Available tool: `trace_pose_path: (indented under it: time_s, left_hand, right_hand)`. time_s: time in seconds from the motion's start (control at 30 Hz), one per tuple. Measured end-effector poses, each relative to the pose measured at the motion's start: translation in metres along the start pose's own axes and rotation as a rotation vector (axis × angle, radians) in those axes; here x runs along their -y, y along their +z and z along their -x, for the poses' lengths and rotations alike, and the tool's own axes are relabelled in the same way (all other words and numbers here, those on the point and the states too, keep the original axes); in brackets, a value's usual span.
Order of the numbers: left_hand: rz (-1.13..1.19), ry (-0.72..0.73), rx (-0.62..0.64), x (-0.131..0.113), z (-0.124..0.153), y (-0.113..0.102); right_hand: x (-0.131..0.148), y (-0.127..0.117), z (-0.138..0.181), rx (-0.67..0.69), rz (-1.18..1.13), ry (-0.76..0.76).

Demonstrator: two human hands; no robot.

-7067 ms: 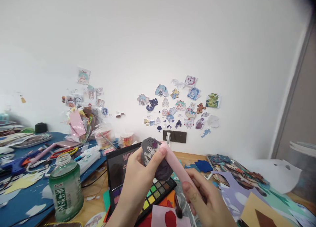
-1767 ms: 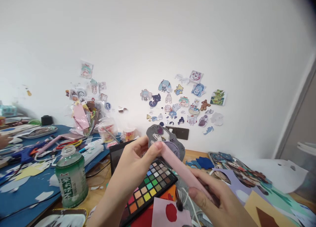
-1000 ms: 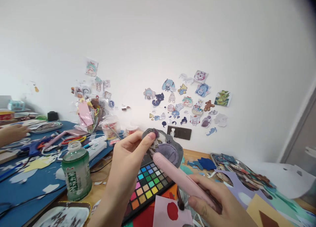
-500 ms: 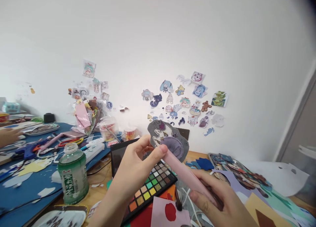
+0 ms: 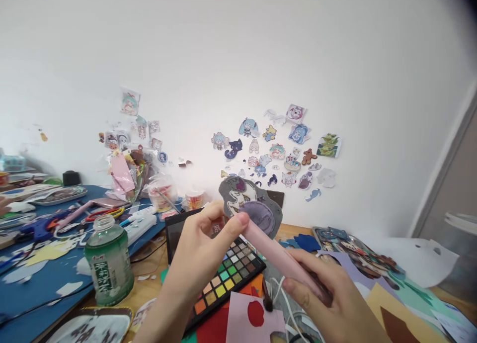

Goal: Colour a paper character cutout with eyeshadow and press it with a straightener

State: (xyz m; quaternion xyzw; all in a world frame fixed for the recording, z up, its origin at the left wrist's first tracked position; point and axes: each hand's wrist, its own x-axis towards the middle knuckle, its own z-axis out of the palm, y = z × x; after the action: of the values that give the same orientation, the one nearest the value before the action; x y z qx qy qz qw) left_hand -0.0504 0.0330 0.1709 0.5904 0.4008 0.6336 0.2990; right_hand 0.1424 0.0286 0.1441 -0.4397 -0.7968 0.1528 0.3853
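My left hand [image 5: 210, 236] pinches the edge of a grey cut-out [image 5: 276, 206] with a white cartoon figure and a purple oval on it. My right hand [image 5: 328, 298] is wrapped around a long pink tool [image 5: 278, 256] that looks like a slim hair straightener. The far end of the tool lies against the lower part of the cut-out, right beside my left thumb. Behind and below the hands sits an open palette of coloured squares [image 5: 229, 276]. The left fingers behind the cut-out are partly hidden.
A green-labelled bottle [image 5: 110, 263] stands at left, near a white power strip [image 5: 140, 226]. Coloured paper sheets [image 5: 238, 328], a brush [image 5: 267, 298] and white cords [image 5: 292, 310] lie in front. A tray of cut-outs [image 5: 354, 251] is at right. Another person's hand [image 5: 4, 204] shows far left.
The view has shifted slightly. Both hands keep their grip on the cut-out and the pink tool, nearly in the same pose. The other person's hand at far left has drawn back out of view.
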Motion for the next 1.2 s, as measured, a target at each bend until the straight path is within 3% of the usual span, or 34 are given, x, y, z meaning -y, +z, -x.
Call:
trace_pose_path:
  time_s: [0.1, 0.23, 0.37, 0.47, 0.57, 0.67, 0.9, 1.2]
  left_hand:
    - [0.009, 0.049, 0.054, 0.002, -0.003, -0.010]
    - [0.057, 0.030, -0.008, -0.001, -0.005, -0.027]
    - [-0.069, -0.046, 0.148, -0.007, -0.007, -0.042]
    - [-0.114, -0.015, 0.032, -0.008, -0.007, -0.046]
    - [-0.031, 0.002, -0.103, -0.005, -0.009, -0.040]
    - [0.148, -0.037, -0.140, -0.001, -0.011, -0.027]
    - [0.340, -0.114, -0.011, 0.004, -0.010, 0.001]
    - [0.306, -0.118, -0.006, 0.002, -0.004, 0.010]
  right_hand:
    - [-0.001, -0.004, -0.001, 0.041, 0.002, -0.003]
    - [-0.004, -0.003, 0.000, 0.088, 0.083, -0.043]
    - [-0.009, -0.006, -0.001, 0.104, 0.049, -0.046]
    - [-0.015, -0.011, -0.003, 0.135, -0.021, -0.010]
    - [-0.019, -0.012, -0.006, 0.137, -0.080, 0.015]
    - [-0.017, -0.005, -0.006, 0.161, -0.205, 0.003]
    - [-0.010, 0.007, -0.006, 0.090, -0.310, 0.072]
    - [-0.010, 0.002, -0.005, 0.084, -0.332, 0.106]
